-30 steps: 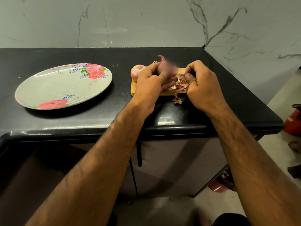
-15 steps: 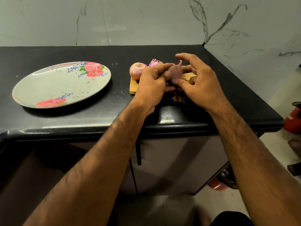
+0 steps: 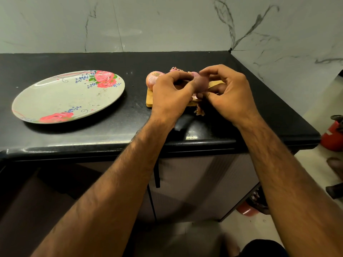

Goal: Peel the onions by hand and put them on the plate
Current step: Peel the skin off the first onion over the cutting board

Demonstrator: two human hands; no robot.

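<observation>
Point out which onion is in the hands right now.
The purplish onion, gripped between the left hand and right hand above the cutting board. The paler onion lies on the board's left end, in no hand.

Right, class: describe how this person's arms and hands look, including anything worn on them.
Both hands are bare: the left hand and right hand wear no gloves, and neither wrist shows a watch or bracelet. The forearms are hairy, with no sleeve in view.

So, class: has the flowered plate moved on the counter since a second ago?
No. The plate lies as far left of the cutting board and from the front edge of the counter as before; only the camera shifted slightly.
</observation>
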